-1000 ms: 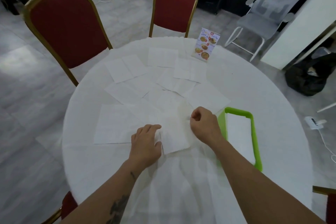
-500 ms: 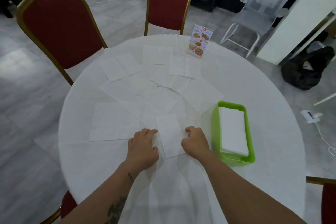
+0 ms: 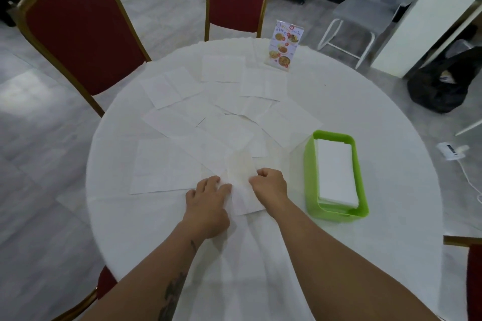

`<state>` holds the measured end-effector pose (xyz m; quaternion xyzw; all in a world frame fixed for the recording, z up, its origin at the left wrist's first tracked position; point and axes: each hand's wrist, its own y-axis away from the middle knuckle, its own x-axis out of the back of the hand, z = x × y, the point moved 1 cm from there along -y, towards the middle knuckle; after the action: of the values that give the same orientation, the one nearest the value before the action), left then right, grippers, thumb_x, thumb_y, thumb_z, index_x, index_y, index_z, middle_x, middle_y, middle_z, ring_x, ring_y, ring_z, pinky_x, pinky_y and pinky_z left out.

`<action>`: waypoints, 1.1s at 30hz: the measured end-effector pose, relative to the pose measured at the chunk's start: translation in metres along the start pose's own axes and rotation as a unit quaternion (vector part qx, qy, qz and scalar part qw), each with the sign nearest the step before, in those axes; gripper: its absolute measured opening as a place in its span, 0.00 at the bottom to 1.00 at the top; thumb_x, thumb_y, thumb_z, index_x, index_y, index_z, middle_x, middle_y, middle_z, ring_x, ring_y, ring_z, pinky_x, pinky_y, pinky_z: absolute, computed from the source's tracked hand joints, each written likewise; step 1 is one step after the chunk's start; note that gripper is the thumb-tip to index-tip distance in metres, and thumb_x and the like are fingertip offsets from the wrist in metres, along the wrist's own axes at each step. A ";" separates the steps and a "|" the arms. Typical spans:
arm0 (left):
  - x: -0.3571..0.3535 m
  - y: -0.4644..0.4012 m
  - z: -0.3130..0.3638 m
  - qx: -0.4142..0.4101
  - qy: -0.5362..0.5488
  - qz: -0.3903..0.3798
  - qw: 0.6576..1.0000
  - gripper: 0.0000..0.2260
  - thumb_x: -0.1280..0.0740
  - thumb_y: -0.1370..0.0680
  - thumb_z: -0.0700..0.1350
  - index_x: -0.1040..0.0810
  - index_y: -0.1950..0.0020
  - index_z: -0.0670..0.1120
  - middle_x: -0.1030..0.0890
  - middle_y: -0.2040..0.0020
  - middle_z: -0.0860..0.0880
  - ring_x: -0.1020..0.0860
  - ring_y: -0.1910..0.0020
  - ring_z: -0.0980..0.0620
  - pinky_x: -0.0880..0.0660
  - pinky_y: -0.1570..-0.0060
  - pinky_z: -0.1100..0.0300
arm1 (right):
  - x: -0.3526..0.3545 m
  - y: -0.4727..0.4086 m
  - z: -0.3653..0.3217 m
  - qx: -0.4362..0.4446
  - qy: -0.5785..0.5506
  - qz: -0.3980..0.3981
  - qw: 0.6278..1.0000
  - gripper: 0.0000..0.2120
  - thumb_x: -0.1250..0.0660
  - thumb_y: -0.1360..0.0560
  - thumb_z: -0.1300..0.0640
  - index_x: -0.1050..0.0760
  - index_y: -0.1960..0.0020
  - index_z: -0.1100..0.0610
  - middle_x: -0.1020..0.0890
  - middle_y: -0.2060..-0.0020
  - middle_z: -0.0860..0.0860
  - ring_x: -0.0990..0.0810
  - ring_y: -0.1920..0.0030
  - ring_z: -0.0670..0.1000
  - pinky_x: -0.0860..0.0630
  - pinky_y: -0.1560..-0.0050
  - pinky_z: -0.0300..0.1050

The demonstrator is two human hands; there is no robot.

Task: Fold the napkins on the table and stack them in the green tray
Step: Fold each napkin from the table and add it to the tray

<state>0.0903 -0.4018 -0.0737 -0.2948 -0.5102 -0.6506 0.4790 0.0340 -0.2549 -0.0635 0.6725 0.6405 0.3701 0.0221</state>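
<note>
A narrow folded white napkin (image 3: 242, 185) lies near the front of the round table, long side pointing away from me. My left hand (image 3: 208, 197) presses flat on its left edge. My right hand (image 3: 270, 184) pinches its right edge with curled fingers. Several unfolded white napkins (image 3: 224, 101) are spread over the table's middle and left. The green tray (image 3: 310, 185) stands to the right of my right hand and holds a stack of folded napkins (image 3: 336, 172).
A menu card stand (image 3: 284, 47) is upright at the far side of the white table (image 3: 365, 101). Two red chairs (image 3: 80, 36) stand behind the table, a third chair corner (image 3: 469, 268) at right. A black bag (image 3: 443, 86) lies on the floor.
The napkin between my hands has been folded narrower. My right hand moved back toward me and closer to my left hand. The view shifted so the whole tray shows.
</note>
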 end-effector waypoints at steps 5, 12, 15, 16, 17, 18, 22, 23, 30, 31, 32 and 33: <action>0.009 -0.001 0.009 -0.016 0.069 0.057 0.996 0.23 0.40 0.25 0.44 0.34 0.30 0.55 0.34 0.30 0.52 0.35 0.30 0.48 0.40 0.31 0.49 | 0.036 0.010 -0.009 0.062 -0.008 0.039 0.997 0.06 0.34 0.30 0.61 0.21 0.58 0.64 0.22 0.68 0.53 0.27 0.67 0.49 0.31 0.67 0.44; 0.028 -0.018 0.083 -0.087 0.249 0.092 0.960 0.17 0.38 0.25 0.42 0.25 0.38 0.53 0.24 0.43 0.53 0.26 0.43 0.53 0.29 0.39 0.54 | 0.141 0.016 -0.008 0.122 0.033 0.163 0.979 0.05 0.32 0.27 0.59 0.21 0.61 0.58 0.17 0.66 0.50 0.22 0.64 0.49 0.30 0.67 0.40; 0.027 -0.024 0.115 -0.111 0.275 0.081 0.952 0.15 0.37 0.26 0.41 0.24 0.40 0.51 0.23 0.47 0.53 0.24 0.45 0.53 0.28 0.42 0.57 | 0.175 0.013 0.010 0.085 0.034 0.187 0.978 0.04 0.33 0.28 0.61 0.20 0.61 0.59 0.18 0.66 0.51 0.23 0.64 0.51 0.30 0.68 0.40; 0.026 -0.025 0.123 -0.116 0.278 0.072 0.951 0.15 0.37 0.26 0.41 0.23 0.41 0.51 0.22 0.47 0.53 0.24 0.46 0.54 0.28 0.42 0.57 | 0.182 0.011 0.016 0.072 0.038 0.191 0.978 0.04 0.34 0.29 0.62 0.21 0.61 0.60 0.20 0.67 0.51 0.24 0.65 0.51 0.31 0.68 0.40; 0.025 -0.025 0.130 -0.118 0.279 0.061 0.951 0.15 0.37 0.26 0.41 0.23 0.42 0.51 0.22 0.48 0.53 0.24 0.47 0.54 0.27 0.42 0.56 | 0.189 0.009 0.021 0.059 0.042 0.192 0.979 0.04 0.34 0.29 0.63 0.22 0.61 0.61 0.21 0.68 0.51 0.25 0.65 0.51 0.32 0.69 0.41; 0.024 -0.026 0.136 -0.117 0.278 0.047 0.952 0.15 0.37 0.26 0.41 0.23 0.42 0.51 0.22 0.48 0.53 0.23 0.48 0.54 0.26 0.42 0.56 | 0.194 0.007 0.026 0.047 0.048 0.189 0.980 0.04 0.34 0.30 0.63 0.22 0.62 0.60 0.21 0.68 0.50 0.25 0.65 0.52 0.32 0.69 0.41; 0.018 -0.028 0.148 -0.093 0.263 -0.001 0.960 0.15 0.38 0.26 0.41 0.23 0.41 0.52 0.22 0.47 0.54 0.24 0.49 0.54 0.25 0.44 0.57 | 0.201 -0.004 0.033 0.018 0.062 0.162 0.985 0.09 0.35 0.31 0.62 0.19 0.54 0.55 0.17 0.59 0.50 0.20 0.56 0.54 0.26 0.60 0.43; 0.016 -0.028 0.150 -0.089 0.262 -0.007 0.961 0.15 0.38 0.26 0.41 0.24 0.41 0.53 0.23 0.47 0.54 0.24 0.49 0.55 0.25 0.45 0.57 | 0.200 -0.007 0.033 0.021 0.068 0.157 0.985 0.11 0.36 0.31 0.62 0.19 0.52 0.55 0.17 0.58 0.51 0.19 0.55 0.54 0.25 0.58 0.44; 0.014 -0.032 0.163 -0.081 0.279 -0.025 0.956 0.17 0.40 0.25 0.41 0.25 0.39 0.54 0.23 0.46 0.55 0.24 0.51 0.56 0.23 0.52 0.59 | 0.193 -0.019 0.033 0.032 0.098 0.155 0.982 0.22 0.35 0.29 0.60 0.25 0.35 0.53 0.18 0.45 0.50 0.24 0.53 0.51 0.29 0.57 0.43; 0.014 -0.032 0.165 -0.081 0.282 -0.028 0.955 0.17 0.40 0.25 0.41 0.25 0.38 0.54 0.23 0.46 0.55 0.23 0.51 0.56 0.23 0.52 0.59 | 0.192 -0.018 0.033 0.034 0.104 0.157 0.982 0.22 0.36 0.29 0.60 0.25 0.34 0.53 0.19 0.44 0.50 0.25 0.53 0.51 0.29 0.56 0.43; 0.014 -0.033 0.166 -0.081 0.284 -0.030 0.955 0.18 0.40 0.25 0.41 0.26 0.38 0.54 0.23 0.46 0.55 0.23 0.51 0.56 0.24 0.52 0.60 | 0.191 -0.018 0.034 0.036 0.111 0.157 0.981 0.22 0.36 0.28 0.60 0.26 0.34 0.53 0.19 0.43 0.50 0.25 0.52 0.51 0.30 0.55 0.44; 0.014 -0.033 0.168 -0.080 0.286 -0.032 0.954 0.18 0.40 0.25 0.40 0.26 0.37 0.54 0.23 0.46 0.55 0.23 0.51 0.56 0.24 0.52 0.60 | 0.190 -0.018 0.035 0.039 0.115 0.159 0.980 0.22 0.36 0.27 0.60 0.27 0.33 0.52 0.20 0.43 0.51 0.24 0.52 0.51 0.30 0.55 0.44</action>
<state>0.0372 -0.2472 -0.0225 -0.1174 -0.3072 -0.7612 0.5589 0.0193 -0.0691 -0.0080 0.7190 0.5375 0.4187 -0.1369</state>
